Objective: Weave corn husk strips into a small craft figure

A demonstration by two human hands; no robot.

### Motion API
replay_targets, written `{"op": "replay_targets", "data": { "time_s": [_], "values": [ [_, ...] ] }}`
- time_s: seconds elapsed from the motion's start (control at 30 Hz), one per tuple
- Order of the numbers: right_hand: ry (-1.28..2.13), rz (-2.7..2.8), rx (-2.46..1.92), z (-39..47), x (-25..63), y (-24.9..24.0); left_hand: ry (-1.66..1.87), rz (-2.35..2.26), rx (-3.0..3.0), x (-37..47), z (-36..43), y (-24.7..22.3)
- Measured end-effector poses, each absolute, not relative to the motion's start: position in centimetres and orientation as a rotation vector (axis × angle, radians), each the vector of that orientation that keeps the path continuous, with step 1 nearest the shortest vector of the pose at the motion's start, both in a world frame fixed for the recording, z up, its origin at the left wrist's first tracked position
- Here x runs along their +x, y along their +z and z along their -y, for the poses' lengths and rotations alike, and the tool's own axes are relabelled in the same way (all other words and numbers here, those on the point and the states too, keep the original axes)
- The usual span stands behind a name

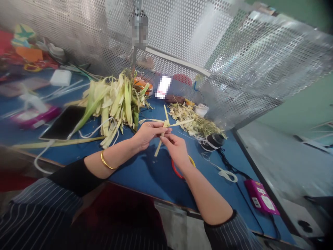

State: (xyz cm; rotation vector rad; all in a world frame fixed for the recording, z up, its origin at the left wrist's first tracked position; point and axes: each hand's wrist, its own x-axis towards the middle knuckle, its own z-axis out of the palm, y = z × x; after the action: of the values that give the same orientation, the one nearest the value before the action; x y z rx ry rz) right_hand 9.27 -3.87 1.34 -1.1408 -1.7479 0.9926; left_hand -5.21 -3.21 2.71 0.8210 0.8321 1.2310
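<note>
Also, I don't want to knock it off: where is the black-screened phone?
In the head view, the phone lies at the left of the blue table, between the magenta packet and the pile of pale husks.

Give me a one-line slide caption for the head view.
Left hand and right hand hold crossed pale strips over a blue table, a leafy bundle beyond.

The blue tabletop (137,165) has room near its front edge. The leaf pile (114,100) and black spool (213,141) block both sides.
</note>
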Motion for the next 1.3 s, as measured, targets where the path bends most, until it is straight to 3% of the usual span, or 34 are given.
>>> {"op": "replay_targets", "data": {
  "time_s": [0.17, 0.5, 0.6, 0.7, 0.83, 1.3],
  "values": [
    [1.024, 1.765, -1.106, 3.8, 9.1, 1.0, 1.253, -0.866, 0.802, -5.0, 3.2, 2.7],
    [1.432, 1.900, -1.048, 4.3, 9.3, 2.2, 1.269, -0.825, 0.746, -5.2, 2.8, 2.5],
    [1.347, 1.836, -1.135, 3.6, 9.8, 2.6, 1.296, -0.859, 0.744, -5.4, 2.6, 2.6],
    [1.237, 1.421, -1.134, 2.4, 10.4, 2.7, 1.264, -0.904, 0.755, -5.7, 2.6, 2.8],
    [1.428, 0.903, -0.955, 1.5, 10.7, 2.7, 1.146, -0.908, 0.784, -5.6, 3.0, 3.1],
    [1.158, 1.130, -0.877, 2.5, 10.1, 2.7, 1.218, -1.024, 1.021, -5.1, 2.9, 3.0]
  ]
}}
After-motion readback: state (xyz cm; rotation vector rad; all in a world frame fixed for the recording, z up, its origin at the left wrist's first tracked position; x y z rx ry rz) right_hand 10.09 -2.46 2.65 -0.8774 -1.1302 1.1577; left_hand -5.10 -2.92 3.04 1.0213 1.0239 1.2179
